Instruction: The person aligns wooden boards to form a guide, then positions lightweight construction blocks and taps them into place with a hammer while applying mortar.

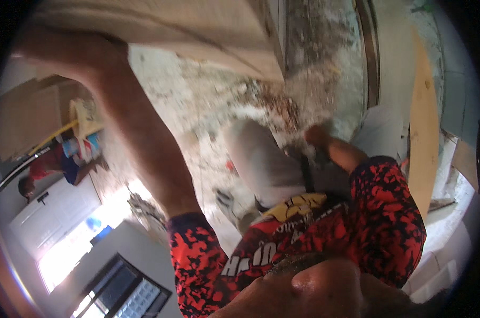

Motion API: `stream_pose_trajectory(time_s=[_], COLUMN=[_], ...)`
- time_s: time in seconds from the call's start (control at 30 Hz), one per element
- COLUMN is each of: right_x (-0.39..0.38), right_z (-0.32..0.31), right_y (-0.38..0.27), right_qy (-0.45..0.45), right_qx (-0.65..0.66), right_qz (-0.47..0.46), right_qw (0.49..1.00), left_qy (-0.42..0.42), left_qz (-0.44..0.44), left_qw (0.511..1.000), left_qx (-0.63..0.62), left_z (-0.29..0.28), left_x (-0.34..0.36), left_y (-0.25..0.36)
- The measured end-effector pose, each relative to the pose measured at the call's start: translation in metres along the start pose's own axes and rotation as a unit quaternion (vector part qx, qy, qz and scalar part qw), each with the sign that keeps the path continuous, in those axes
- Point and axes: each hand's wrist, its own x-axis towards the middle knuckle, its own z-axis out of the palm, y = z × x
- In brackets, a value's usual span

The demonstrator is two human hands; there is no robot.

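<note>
My left arm reaches up to the far left, bending just below a large light wooden panel (208, 26) with a squared corner. Its end, my left hand (36, 49), lies against the dark rim beneath the panel; the fingers cannot be made out. In the middle right, my right hand (317, 135) is low beside my bent leg in light grey trousers (256, 159). Blur smears its fingers, and nothing held in it is visible. Below that hand is a dark, unclear shape by my legs.
Reddish-brown debris (280, 108) litters the stained floor (197, 85). A long wooden board (423, 132) stands at the right. Far left, another person (54, 167) bends near a yellowish sack (87, 117) and a white door (57, 212). A dark-framed window (120, 291) is lower left.
</note>
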Motion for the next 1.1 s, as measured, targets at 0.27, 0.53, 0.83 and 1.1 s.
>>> stream_pose_trajectory(time_s=[0.27, 0.53, 0.83, 1.1], right_x=[0.053, 0.025, 0.012, 0.040], right_z=[-0.119, -0.446, -0.690, -0.716], right_y=[-0.017, -0.045, -0.159, -0.178], right_qy=[-0.203, 0.263, 0.578, 0.616], right_qx=[0.012, 0.715, 0.505, 0.432], right_qz=[0.115, 0.070, -0.182, -0.162], right_qw=[0.972, 0.643, 0.614, 0.639], left_qy=[-0.001, -0.004, -0.026, -0.041], left_qz=[-0.174, -0.168, -0.159, -0.147], left_qw=[0.984, 0.985, 0.985, 0.985], left_qx=[-0.035, -0.041, -0.055, -0.074], left_z=[-0.004, -0.016, -0.010, -0.016], left_x=[-0.016, -0.024, -0.021, -0.018], left_y=[-0.007, -0.011, -0.016, -0.026])
